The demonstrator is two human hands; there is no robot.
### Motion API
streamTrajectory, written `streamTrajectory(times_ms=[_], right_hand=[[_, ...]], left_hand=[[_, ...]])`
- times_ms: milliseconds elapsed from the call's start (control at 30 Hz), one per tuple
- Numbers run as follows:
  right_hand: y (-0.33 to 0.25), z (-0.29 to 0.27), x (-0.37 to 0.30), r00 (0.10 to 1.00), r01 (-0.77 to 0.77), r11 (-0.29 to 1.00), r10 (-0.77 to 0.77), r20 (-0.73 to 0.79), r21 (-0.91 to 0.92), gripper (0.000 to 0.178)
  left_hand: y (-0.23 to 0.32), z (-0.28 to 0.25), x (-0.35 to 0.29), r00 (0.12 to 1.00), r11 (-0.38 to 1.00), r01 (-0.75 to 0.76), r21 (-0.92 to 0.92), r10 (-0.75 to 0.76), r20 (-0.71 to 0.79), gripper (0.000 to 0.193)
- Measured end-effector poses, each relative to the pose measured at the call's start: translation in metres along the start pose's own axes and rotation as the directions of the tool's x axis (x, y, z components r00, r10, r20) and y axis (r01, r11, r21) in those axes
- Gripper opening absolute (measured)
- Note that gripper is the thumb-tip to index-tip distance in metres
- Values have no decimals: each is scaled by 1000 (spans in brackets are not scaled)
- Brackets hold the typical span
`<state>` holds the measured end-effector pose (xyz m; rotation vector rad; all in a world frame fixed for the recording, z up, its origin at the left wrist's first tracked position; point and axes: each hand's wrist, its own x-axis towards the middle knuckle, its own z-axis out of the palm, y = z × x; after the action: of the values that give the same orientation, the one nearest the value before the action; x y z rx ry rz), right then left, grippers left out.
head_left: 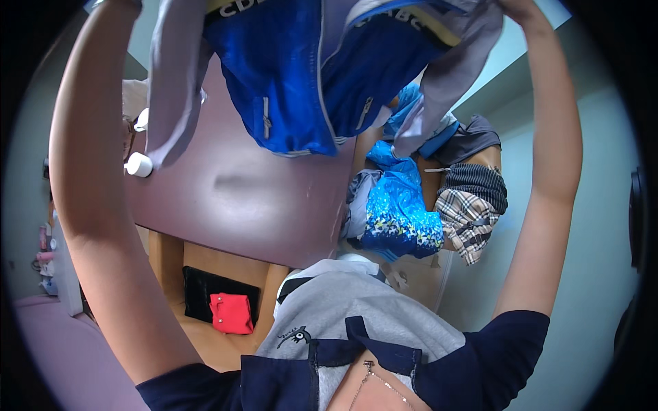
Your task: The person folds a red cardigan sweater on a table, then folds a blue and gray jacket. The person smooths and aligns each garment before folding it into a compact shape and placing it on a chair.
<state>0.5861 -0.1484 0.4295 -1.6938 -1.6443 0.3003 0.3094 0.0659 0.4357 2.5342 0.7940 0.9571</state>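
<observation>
Clock positions are taken from the centre of the head view. The jacket (288, 89) hangs at 12 o'clock, raised in front of the table (267, 219), its top cut by the frame. Right hand (519, 7), near 1 o'clock: only partly in view, meeting the jacket's pale sleeve side at the upper border; the fingers are cropped, so how tightly they close cannot be told. Left hand: beyond the border past 11 o'clock, its grip likewise not determinable; the forearm (92, 164) rises beside the other pale sleeve. The jacket body is smooth, slightly sheen-bearing blue fabric with a light front zip, two slanted zip pockets, a yellow band higher up and limp, creased grey-lilac sleeves. The table top is maroon, glossy and flat, with bent-looking edges. A white cup (140, 165), rounded and smooth, is between 9 and 10 o'clock. At 7 o'clock, a red pouch (232, 314) with small studs overlaps a flat black item (198, 294) in a tan wooden compartment (179, 264). At 3 o'clock lies a crumpled blue garment (404, 212) with a star-like print, just beside a checked beige cloth (466, 222); above these is a ribbed, striped dark cloth (474, 185).
</observation>
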Motion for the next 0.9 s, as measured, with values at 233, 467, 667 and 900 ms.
streamTrajectory(times_ms=[233,467,667,900], right_hand=[[61,65,48,828,-4,805,-330,-453,-593,40],[-3,184,-19,881,260,680,-458,-121,-686,37],[32,379,-143,934,343,864,-355,38,-369,26],[24,558,-249,937,208,960,-141,319,-189,11]], left_hand=[[-88,91,77,904,931,-235,279,315,-288,41],[-233,15,14,980,977,-193,-92,197,34,20],[-253,103,-183,900,964,67,-257,53,433,18],[-336,164,-408,888,962,126,244,-219,404,20]])
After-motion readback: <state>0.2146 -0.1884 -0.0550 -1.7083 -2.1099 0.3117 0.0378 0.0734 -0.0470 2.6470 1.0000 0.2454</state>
